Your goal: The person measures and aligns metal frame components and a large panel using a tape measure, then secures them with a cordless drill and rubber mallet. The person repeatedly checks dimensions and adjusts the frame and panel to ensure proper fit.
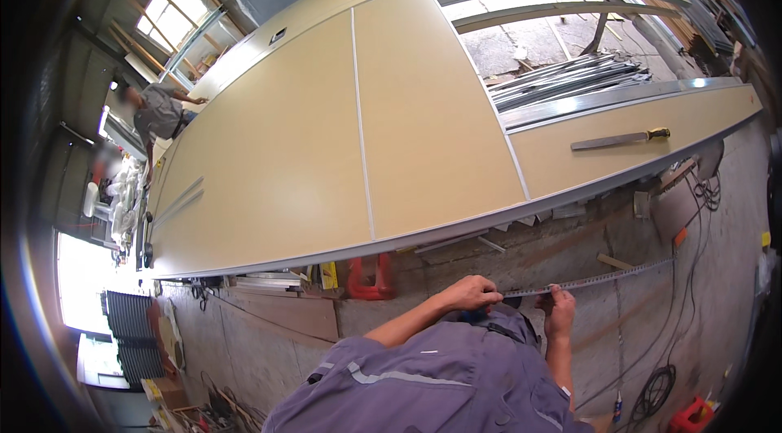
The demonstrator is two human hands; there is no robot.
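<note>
Tape (615, 276), one: narrow, pale, with regular marks along its length; held out level in front of the body, beyond the near edge of the panel (261, 180), its free length running to the right over the floor (725, 205).

Left hand (472, 293): fingers curled, thumb and forefinger seemingly pinched at the near end of the tape; exact contact cannot be told. Right hand (559, 311): thumb and fingertips pinched on the strip, a short way along from the left.

Handling, as judged: light, thin, springy; stiff enough to be held out, yet liable to buckle or twist if pushed from the far end. Smooth faces may slip; thin edges may cut if drawn quickly through the fingers. Best held flat between thumb and forefinger, by both faces, with a second hold farther out.

Edges and room: panel rim, long and straight-sided, pale-trimmed, lying ahead of the hands. File (619, 140), set on the panel's right arm, well apart from the hands. Wood scrap (615, 261), seen just beside the tape; contact cannot be told. Cables (656, 384), loose on the floor at right. Open room is found chiefly to the right.
</note>
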